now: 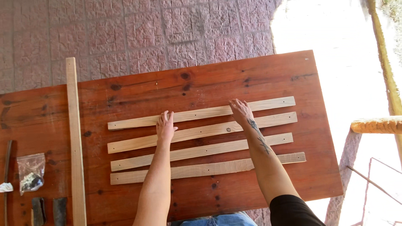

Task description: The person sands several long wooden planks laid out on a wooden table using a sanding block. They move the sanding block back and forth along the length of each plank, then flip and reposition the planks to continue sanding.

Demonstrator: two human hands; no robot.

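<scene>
Several pale wooden slats lie side by side across a reddish wooden table [293, 71]. My left hand [165, 125] rests flat, fingers spread, across the top slat [201, 113] and the second slat [197, 132]. My right hand [240, 110] lies flat on the top slat further right, its forearm crossing the third slat [209, 150] and the bottom slat [201, 170]. Neither hand grips anything.
A long wooden strip [74, 138] lies crosswise at the table's left. A small clear plastic bag [30, 171] with dark bits, a thin dark rod [7, 167] and two dark objects [49, 210] sit at the left edge. Brick paving [146, 29] lies beyond; a post [383, 50] stands right.
</scene>
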